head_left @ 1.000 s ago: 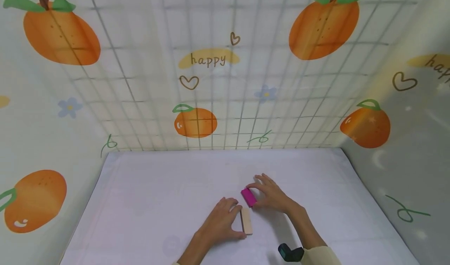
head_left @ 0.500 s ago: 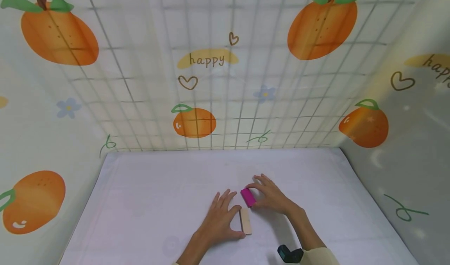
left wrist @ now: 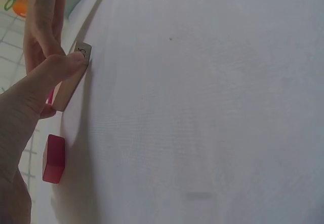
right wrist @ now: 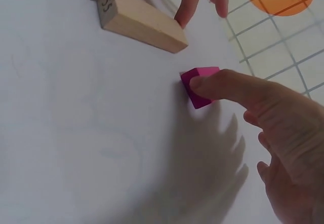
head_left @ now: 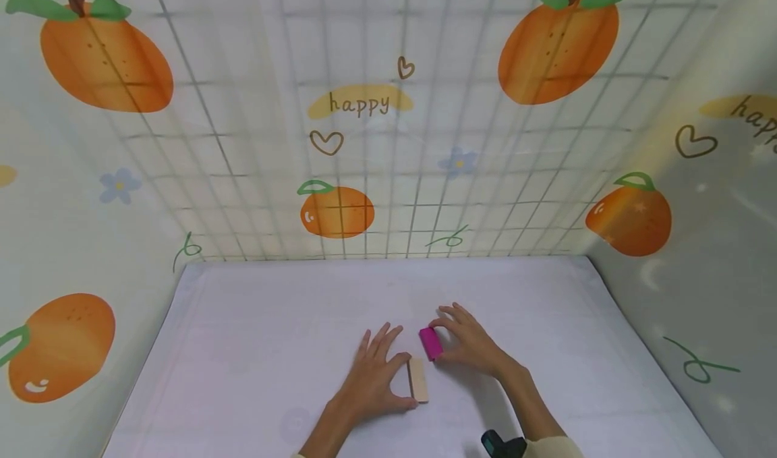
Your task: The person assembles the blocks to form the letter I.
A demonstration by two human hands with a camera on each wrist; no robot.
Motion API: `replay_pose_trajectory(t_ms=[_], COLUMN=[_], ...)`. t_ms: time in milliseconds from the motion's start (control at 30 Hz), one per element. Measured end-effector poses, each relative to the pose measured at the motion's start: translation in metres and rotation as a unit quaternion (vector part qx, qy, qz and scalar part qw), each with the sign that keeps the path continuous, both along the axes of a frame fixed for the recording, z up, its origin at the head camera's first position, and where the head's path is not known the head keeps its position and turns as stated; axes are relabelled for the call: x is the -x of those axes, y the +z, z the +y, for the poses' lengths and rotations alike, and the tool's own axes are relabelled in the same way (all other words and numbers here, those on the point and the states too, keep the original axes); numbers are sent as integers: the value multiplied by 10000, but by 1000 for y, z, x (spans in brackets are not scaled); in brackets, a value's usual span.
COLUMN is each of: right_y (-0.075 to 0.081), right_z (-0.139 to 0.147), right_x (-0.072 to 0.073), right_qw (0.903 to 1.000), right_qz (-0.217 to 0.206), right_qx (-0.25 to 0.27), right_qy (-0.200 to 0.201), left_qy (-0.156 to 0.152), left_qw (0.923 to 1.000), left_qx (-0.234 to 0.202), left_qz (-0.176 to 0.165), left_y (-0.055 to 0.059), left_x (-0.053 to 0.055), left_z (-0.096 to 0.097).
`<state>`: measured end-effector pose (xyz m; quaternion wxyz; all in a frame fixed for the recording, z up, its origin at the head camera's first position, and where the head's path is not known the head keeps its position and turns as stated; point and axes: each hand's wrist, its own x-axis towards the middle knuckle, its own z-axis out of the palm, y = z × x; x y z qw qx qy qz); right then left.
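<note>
My left hand (head_left: 370, 380) holds a pale wooden block (head_left: 418, 380) by its two ends, between thumb and index finger; the other fingers are spread out. A "55" mark shows on the near end of this wooden block (right wrist: 144, 19) in the right wrist view. My right hand (head_left: 470, 342) pinches a magenta block (head_left: 431, 344) by its ends, just beyond the wooden one and apart from it. A red block (left wrist: 53, 159) stands by the left hand in the left wrist view; the head view does not show it.
A white-covered table (head_left: 273, 309) lies under both hands. A curtain (head_left: 340, 154) with printed oranges and a grid rises behind it and at both sides. A dark device (head_left: 502, 444) sits on the right wrist by a cream sleeve (head_left: 552, 446).
The left hand has shifted slightly left with the wooden block, and its free fingers have straightened and spread. The right hand and magenta block have barely moved.
</note>
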<state>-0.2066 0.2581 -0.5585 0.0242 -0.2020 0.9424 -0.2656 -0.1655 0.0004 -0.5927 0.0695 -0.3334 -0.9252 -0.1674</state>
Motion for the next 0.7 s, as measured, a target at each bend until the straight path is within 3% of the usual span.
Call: replay_pose_trajectory(t_ms=[333, 567, 700], right_y=[-4, -5, -1], right_z=[2, 3, 2], right_x=[-12, -25, -37], right_qw=[9991, 9983, 9975], right_qz=[49, 142, 117], right_qx=[421, 568, 693], right_qy=[7, -30, -111], left_qy=[165, 151, 145], left_qw=[9991, 9997, 9995], left_qx=[13, -73, -91], left_qz=[-394, -195, -260], left_y=[-2, -2, -1], left_x=[1, -1, -3], left_z=[-8, -16, -19])
